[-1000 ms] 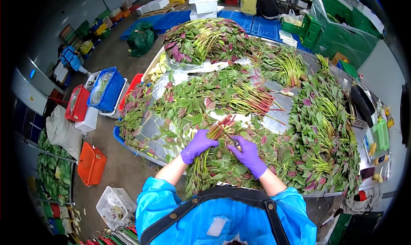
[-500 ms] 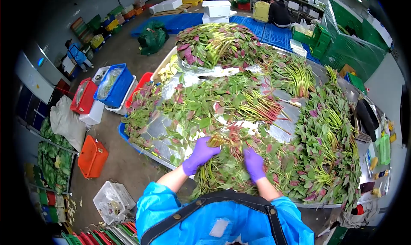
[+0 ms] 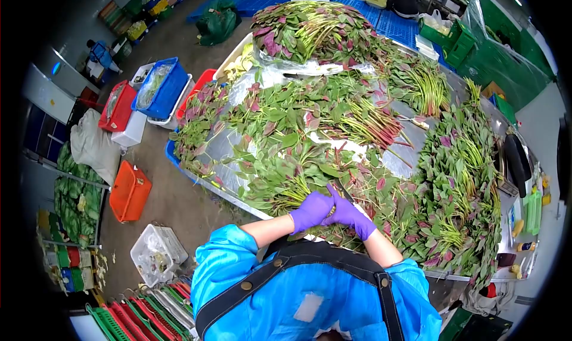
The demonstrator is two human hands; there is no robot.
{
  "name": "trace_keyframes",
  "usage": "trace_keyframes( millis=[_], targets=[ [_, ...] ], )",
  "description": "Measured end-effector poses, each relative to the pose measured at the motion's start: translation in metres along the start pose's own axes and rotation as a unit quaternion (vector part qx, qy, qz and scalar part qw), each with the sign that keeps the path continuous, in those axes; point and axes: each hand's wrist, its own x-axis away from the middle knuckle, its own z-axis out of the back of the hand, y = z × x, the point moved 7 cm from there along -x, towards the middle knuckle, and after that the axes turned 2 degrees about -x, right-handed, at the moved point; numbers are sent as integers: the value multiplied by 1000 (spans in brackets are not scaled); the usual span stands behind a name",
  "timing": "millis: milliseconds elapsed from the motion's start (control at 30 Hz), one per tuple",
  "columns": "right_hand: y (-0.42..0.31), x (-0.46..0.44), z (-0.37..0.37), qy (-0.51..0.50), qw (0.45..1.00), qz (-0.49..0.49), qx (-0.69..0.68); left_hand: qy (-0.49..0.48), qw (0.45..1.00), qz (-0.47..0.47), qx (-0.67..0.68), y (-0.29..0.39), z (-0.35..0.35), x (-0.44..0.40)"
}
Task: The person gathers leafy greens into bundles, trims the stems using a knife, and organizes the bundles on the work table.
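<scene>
My left hand [image 3: 312, 212], in a purple glove, is closed around the stem ends of a bunch of leafy greens [image 3: 289, 189], whose leaves fan out away from me. Against it, my right hand [image 3: 353, 218], also gloved, has its fingers curled and its thumb stretched toward the left hand. A narrow dark strip shows just beyond the right hand; whether that hand grips it I cannot tell. Loose green and purple leaves lie around both hands. Farther in, a bundle of red-stemmed greens [image 3: 372, 125] rests on the metal table [image 3: 400, 162].
A large heap of greens [image 3: 316, 31] stands at the table's far end, and a long row of greens [image 3: 456, 186] lines the right side. An orange bin [image 3: 129, 192] and a white crate [image 3: 156, 254] stand on the floor at left. Other people are in the background.
My hands have come together and closer to my body; they were apart over the greens before. The bunch at my left hand now has its leaves pointing away. My view has tilted down.
</scene>
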Motion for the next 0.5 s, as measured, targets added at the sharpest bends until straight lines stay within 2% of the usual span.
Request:
trace_keyframes(
  millis=[33,100,133,167,200,267,300,333,367,400,433,467,500],
  targets=[
    [6,1,-4,-12,1000,-21,-4,-2,1000,3,3,1,-1,3],
    [13,0,1,22,1000,-18,-10,78,996,-8,43,5,12,7],
    [30,-6,-6,-55,990,-96,85,-6,998,30,62,-4,7,6],
    [48,-5,-11,-131,960,-173,177,65,993,12,97,-12,29,11],
    [37,5,-9,-131,960,-174,177,137,982,-6,132,-19,61,21],
    [-32,37,14,-36,993,-83,82,211,938,118,249,-47,128,40],
    [-53,44,25,9,999,-35,33,330,898,134,257,-76,139,58],
    [-38,52,33,-21,987,-107,-121,413,847,156,296,-85,167,77],
    [-19,41,35,-75,975,-98,-186,465,808,172,318,-95,177,93],
    [-11,29,44,-13,994,-107,20,511,767,189,340,-101,183,108],
    [-19,22,52,53,966,-109,226,506,770,186,341,-93,190,113],
    [-24,27,49,30,981,-142,131,521,778,172,306,-83,206,116],
    [-50,33,52,64,994,-58,60,539,782,159,269,-79,216,118]
  ],
)
